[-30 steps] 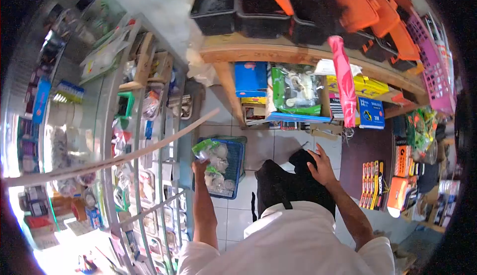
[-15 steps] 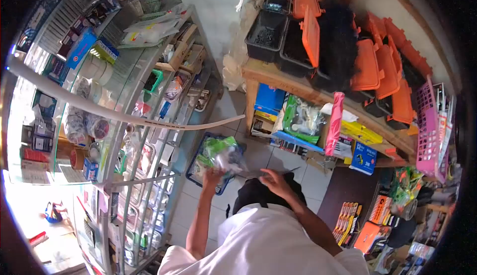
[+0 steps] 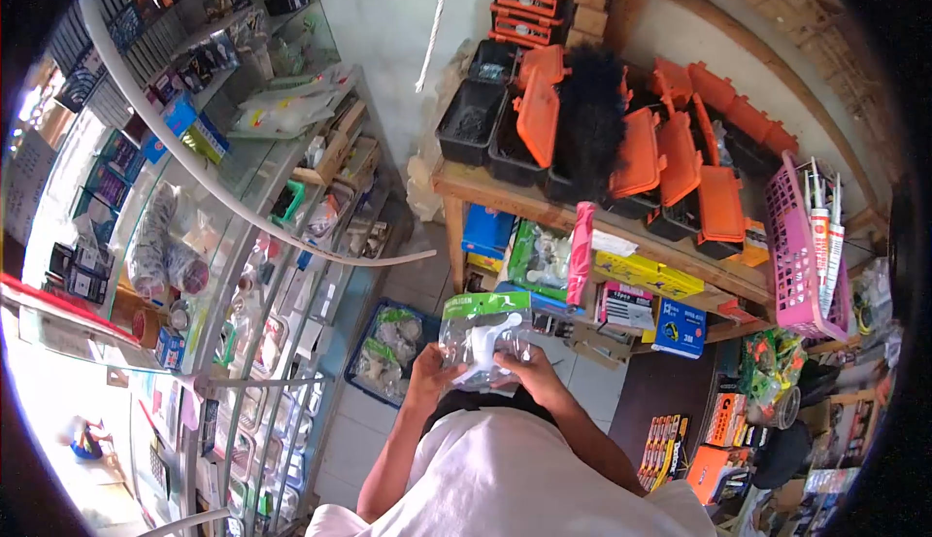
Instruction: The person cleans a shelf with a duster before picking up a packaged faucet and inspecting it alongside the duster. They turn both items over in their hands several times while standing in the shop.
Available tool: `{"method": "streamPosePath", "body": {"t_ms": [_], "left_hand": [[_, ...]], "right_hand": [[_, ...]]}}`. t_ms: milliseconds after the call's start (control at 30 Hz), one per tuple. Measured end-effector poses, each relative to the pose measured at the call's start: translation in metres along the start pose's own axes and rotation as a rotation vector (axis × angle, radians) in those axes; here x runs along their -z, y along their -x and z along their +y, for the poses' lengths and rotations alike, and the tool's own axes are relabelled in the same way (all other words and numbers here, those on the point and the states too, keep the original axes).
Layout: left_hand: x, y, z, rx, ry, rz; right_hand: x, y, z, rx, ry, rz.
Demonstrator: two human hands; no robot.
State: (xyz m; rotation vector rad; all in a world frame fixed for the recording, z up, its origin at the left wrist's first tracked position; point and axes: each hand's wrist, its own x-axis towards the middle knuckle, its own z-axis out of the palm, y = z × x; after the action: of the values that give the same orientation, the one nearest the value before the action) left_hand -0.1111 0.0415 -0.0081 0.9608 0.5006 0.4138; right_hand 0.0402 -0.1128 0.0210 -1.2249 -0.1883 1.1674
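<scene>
In front of my body, I hold a clear plastic packet (image 3: 456,338) with a green printed header; a white branched plastic piece shows inside it. My left hand (image 3: 433,376) pinches the packet's lower left side. My right hand (image 3: 532,376) grips its lower right side, the thumb lying over the front. On the floor to the left, just past my left hand, a dark blue basket (image 3: 357,382) holds several similar clear packets with green tops.
A glass display case (image 3: 209,343) full of goods stands at the left, a pale hose (image 3: 243,215) bending across it. Ahead right, a wooden shelf (image 3: 544,192) carries black bins with orange lids (image 3: 636,153) and a pink basket (image 3: 806,275). A white rope (image 3: 432,27) hangs ahead.
The packet was crumpled beside my left hand; now it is upright and flat, held by both hands. My right hand has moved in to its right side. The view has shifted right.
</scene>
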Motion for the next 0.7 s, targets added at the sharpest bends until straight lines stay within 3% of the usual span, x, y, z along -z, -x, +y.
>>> {"method": "streamPosePath", "body": {"t_ms": [67, 133, 167, 233, 267, 333, 467, 500, 533, 567, 600, 700], "left_hand": [[0.008, -0.005, -0.010, 0.046, -0.040, -0.076], [0.009, -0.005, -0.010, 0.401, 0.530, -0.209], [0.003, -0.002, -0.006, 0.433, 0.663, -0.354], [-0.005, 0.001, 0.003, 0.459, 0.602, -0.393], [-0.006, 0.001, 0.007, 0.486, 0.532, -0.429], [-0.007, -0.003, 0.012, 0.469, 0.475, -0.422], [-0.001, -0.012, 0.016, 0.370, 0.588, -0.446], [-0.003, -0.012, 0.020, 0.405, 0.569, -0.337], [-0.005, -0.011, 0.024, 0.439, 0.550, -0.228], [-0.006, -0.012, 0.028, 0.400, 0.496, -0.286], [-0.008, -0.012, 0.029, 0.397, 0.496, -0.285], [-0.014, -0.011, 0.035, 0.323, 0.449, -0.299]], "right_hand": [[0.003, 0.003, -0.003, 0.018, 0.025, -0.050], [-0.006, 0.014, -0.019, 0.032, 0.030, -0.068], [-0.003, 0.015, -0.016, 0.030, 0.036, -0.064], [0.005, 0.011, -0.008, 0.128, 0.499, -0.128], [0.003, 0.013, -0.017, 0.130, 0.502, -0.130], [0.002, 0.012, -0.052, 0.339, 0.839, -0.136], [0.015, 0.000, -0.130, 0.302, 0.406, 0.041], [0.014, -0.002, -0.148, 0.313, 0.284, 0.034], [0.008, 0.001, -0.163, 0.373, 0.232, -0.017], [0.002, 0.005, -0.178, 0.417, 0.044, -0.086], [-0.004, 0.007, -0.190, 0.418, 0.045, -0.089], [-0.007, 0.007, -0.214, 0.321, -0.479, -0.285]]}}
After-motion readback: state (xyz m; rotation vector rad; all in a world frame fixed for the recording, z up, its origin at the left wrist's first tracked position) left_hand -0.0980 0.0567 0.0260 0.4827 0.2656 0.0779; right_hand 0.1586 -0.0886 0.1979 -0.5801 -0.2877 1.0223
